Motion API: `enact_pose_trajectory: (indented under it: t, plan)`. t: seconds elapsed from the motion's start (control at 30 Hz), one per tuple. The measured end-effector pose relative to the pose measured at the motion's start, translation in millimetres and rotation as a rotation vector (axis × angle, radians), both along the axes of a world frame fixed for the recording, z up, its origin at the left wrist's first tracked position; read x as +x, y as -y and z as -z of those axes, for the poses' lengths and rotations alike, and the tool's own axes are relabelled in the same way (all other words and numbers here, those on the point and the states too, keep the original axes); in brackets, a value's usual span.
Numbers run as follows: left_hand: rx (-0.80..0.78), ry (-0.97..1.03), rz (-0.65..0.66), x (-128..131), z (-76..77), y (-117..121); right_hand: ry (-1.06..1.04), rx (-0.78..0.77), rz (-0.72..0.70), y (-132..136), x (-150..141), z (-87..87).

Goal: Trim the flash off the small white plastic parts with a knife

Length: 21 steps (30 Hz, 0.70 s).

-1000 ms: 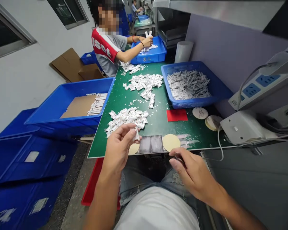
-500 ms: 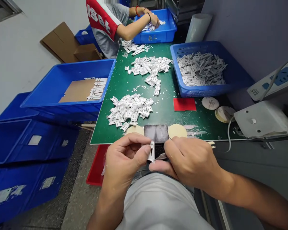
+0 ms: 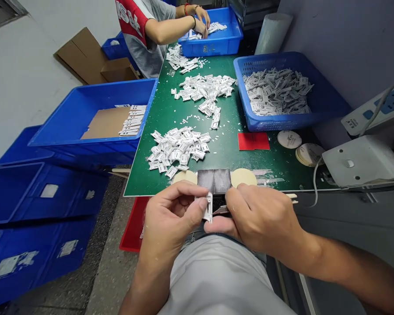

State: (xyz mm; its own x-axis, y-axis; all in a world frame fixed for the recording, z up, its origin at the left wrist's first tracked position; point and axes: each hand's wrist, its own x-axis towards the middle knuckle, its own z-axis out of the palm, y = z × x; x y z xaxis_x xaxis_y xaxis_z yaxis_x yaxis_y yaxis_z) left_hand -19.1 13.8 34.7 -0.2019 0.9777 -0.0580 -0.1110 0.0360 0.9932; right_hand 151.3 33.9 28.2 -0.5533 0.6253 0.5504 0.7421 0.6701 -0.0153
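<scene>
Between the thumb and fingers of my left hand (image 3: 172,216) is a small white plastic part (image 3: 209,207) with a slot, held upright. My right hand (image 3: 262,218) is closed around a thin flat metal blade (image 3: 222,210), whose tip points at the slotted side of the part; its handle is hidden in my fist. Both hands are just off the table's front edge, above my lap. Beyond them on the green table lie a dark abrasive-looking block (image 3: 213,181) and round cream discs (image 3: 244,177) beside it. A heap of similar white parts (image 3: 180,151) lies past my left hand.
A blue basket (image 3: 277,122) full of white parts stands at the right. Further heaps (image 3: 206,89) lie mid-table. A red sheet (image 3: 254,141) and a power strip (image 3: 374,109) are on the right. Blue crates (image 3: 92,144) stand left. A co-worker (image 3: 170,33) reaches into a blue tray (image 3: 213,47).
My hands keep nearly the same pose, the blade tip still close to the white part. At the far tray, the co-worker's hands have separated and moved a little left.
</scene>
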Motion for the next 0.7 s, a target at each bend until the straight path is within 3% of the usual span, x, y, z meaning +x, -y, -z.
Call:
enact_pose_trajectory:
  t: [0.7]
  plan:
    - [0.037, 0.002, -0.016, 2.7, 0.3, 1.2, 0.011, 0.041, 0.039, 3.0, 1.4, 3.2]
